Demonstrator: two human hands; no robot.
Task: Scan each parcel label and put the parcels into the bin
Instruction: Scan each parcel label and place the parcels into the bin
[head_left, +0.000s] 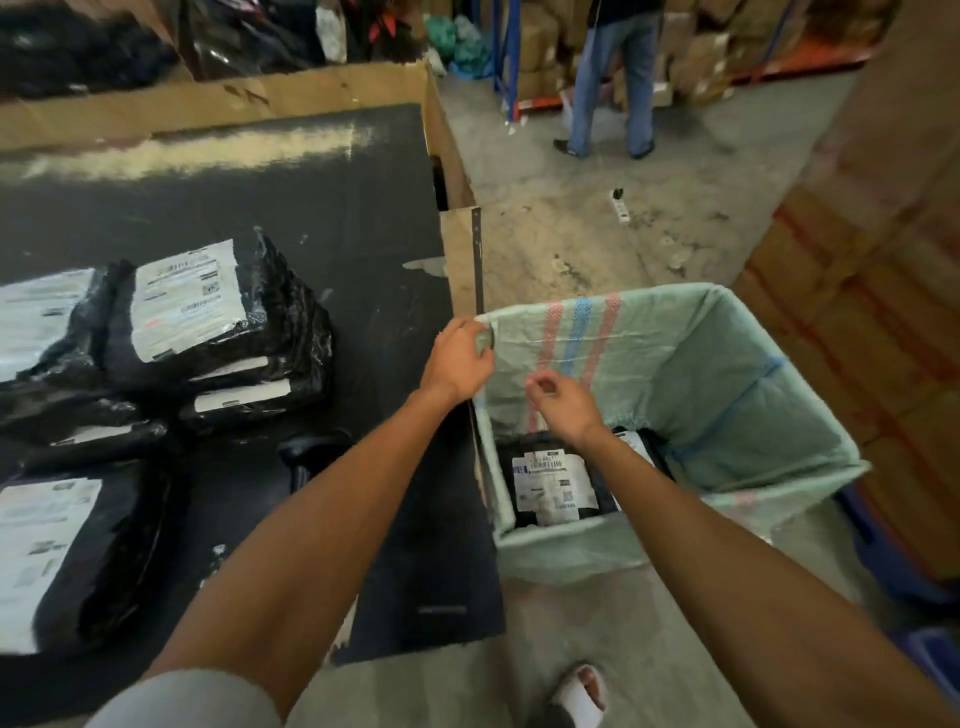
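A bin lined with a green woven sack (727, 405) stands on the floor, right of the black table (311, 208). A black parcel with a white label (550, 488) lies at its bottom. My left hand (457, 358) grips the sack's near-left corner at the rim. Just inside that wall, over the bin, my right hand (563, 402) hovers with fingers curled and nothing visible in them. A stack of black labelled parcels (192, 306) sits on the table's left, with another parcel (47, 551) in front and one (36, 317) at the far left edge.
A dark blurred object (311, 457) lies on the table near my left forearm. A cardboard wall (457, 249) borders the table. A person (613, 78) stands at shelving ahead. Stacked cartons (857, 322) rise at the right, a power strip (621, 205) lies on the floor.
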